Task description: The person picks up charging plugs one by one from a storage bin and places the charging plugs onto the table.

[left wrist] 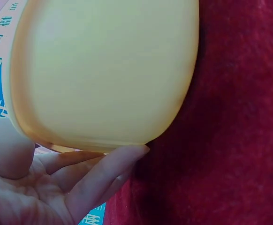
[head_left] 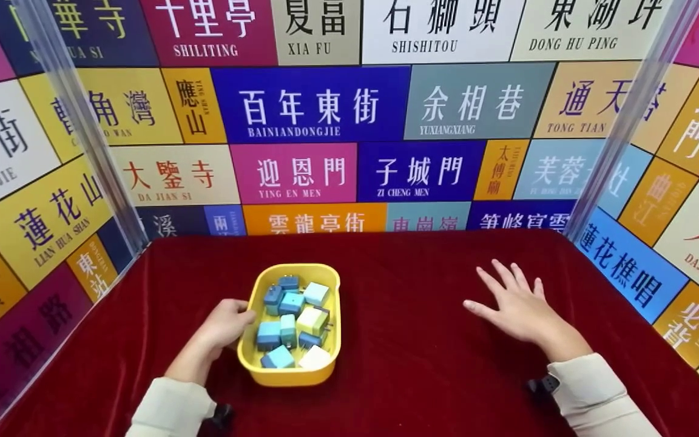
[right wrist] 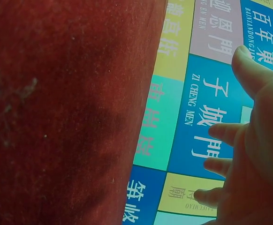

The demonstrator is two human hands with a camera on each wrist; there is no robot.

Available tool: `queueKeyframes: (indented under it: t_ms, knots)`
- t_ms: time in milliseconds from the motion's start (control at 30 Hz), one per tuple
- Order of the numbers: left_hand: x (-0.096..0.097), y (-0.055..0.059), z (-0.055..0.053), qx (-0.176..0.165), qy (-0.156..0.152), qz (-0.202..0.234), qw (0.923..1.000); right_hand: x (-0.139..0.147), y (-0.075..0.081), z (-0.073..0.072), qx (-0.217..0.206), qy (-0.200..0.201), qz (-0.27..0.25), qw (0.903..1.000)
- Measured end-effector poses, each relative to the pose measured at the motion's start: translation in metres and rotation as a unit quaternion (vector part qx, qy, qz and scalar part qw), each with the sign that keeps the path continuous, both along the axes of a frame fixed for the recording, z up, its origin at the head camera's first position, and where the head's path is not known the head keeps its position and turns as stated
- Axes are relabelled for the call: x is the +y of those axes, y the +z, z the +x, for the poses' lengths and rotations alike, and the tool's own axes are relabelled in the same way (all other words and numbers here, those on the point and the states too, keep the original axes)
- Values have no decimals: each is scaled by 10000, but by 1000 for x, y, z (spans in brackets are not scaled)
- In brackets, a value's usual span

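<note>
A yellow plastic tub with rounded corners is left of centre in the head view. It holds several small plug chargers in blue, teal, white and pale yellow; prongs show on some. My left hand grips the tub's left side, thumb at the rim. In the left wrist view the tub's pale outer surface fills much of the picture, and the fingers press against its edge. On the right, my right hand hovers over the cloth with fingers spread, holding nothing.
Dark red cloth covers the table. Panels with coloured name signs stand behind and on both sides, with clear corner posts at the back left and back right. Dark wrist devices sit at both cuffs.
</note>
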State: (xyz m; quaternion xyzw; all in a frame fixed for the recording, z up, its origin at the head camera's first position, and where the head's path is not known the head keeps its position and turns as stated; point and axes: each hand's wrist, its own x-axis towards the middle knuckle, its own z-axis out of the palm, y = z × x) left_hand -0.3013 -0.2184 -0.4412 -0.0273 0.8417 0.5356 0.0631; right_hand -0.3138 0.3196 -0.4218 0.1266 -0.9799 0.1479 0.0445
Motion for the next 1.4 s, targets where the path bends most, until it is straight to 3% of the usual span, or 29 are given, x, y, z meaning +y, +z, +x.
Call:
queueKeyframes:
  t_ms: [367,733,1067,1400]
  knots:
    - [9,2,1,75,44,67,9999,1,-1,1,-9,12,-8,10000]
    - [35,1,6,240,-47,364,9990,0,-3,0,35,22,0,10000]
    - [60,-5,12,295,24,354,9989,0,-4,-1,47,27,28,10000]
    - [71,-6,14,326,-109,444,9984,0,-3,-1,78,21,57,10000]
